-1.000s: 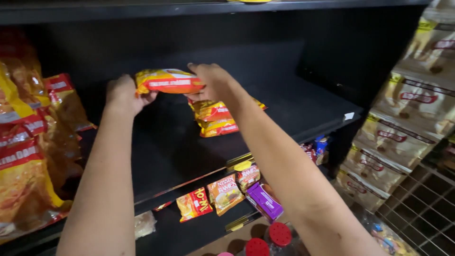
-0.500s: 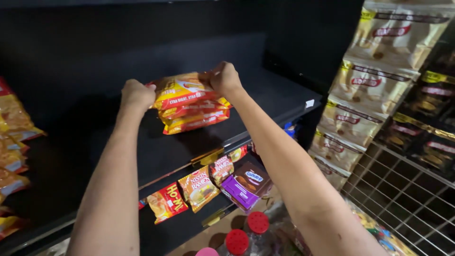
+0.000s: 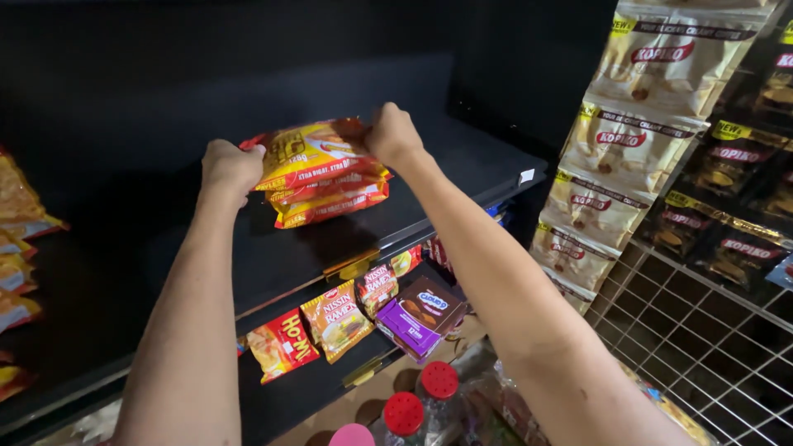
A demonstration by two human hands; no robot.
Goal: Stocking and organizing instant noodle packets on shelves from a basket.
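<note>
A yellow and red noodle packet (image 3: 310,155) lies on top of a small stack of like packets (image 3: 330,201) on a dark shelf (image 3: 462,165). My left hand (image 3: 230,165) grips the packet's left end. My right hand (image 3: 393,134) pinches its right end. Both arms reach forward from below.
More yellow packets (image 3: 16,248) stand at the shelf's left end. A lower shelf holds red and orange noodle packets (image 3: 334,318) and a purple box (image 3: 420,318). Strips of hanging sachets (image 3: 636,140) cover a wire rack (image 3: 702,330) at right. Red bottle caps (image 3: 421,395) show below.
Both hands carried the top packet down and right onto the stack. The view swung right, so the left-hand packets slid toward the frame's edge.
</note>
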